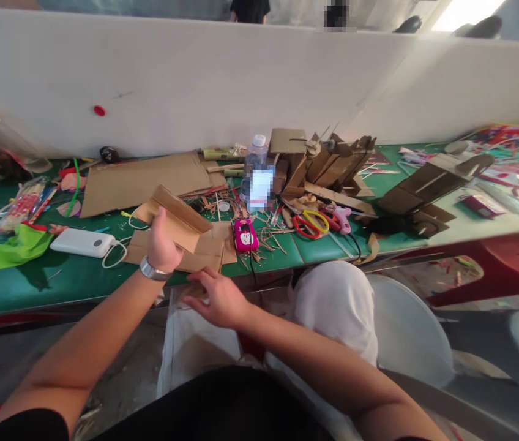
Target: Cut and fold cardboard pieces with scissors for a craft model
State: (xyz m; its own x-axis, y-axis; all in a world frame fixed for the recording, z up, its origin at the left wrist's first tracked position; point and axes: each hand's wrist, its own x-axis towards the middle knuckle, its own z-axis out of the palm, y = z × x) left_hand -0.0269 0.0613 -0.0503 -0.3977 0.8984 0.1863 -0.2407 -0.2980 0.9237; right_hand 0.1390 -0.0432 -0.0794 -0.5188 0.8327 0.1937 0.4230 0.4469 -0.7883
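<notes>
My left hand [163,245], with a silver watch on its wrist, grips a folded piece of cardboard [179,220] by its near end. The piece is creased lengthwise into a trough shape and tilts above the table. Below it, flat cardboard scraps [204,248] lie on the green tabletop. My right hand [216,297] hovers above my lap by the table's front edge, its fingers loosely bent and apart, with nothing seen between them. Nearest to it on the table are those scraps and a pink device with a cartoon face [245,235].
A white power bank [82,243] with a cable and a large cardboard sheet [149,180] lie to the left. Centre and right hold a bottle [257,150], a lit phone, scissors [309,225], a pink glue gun [343,219] and cardboard structures [418,184]. Grey stools [410,324] stand at right.
</notes>
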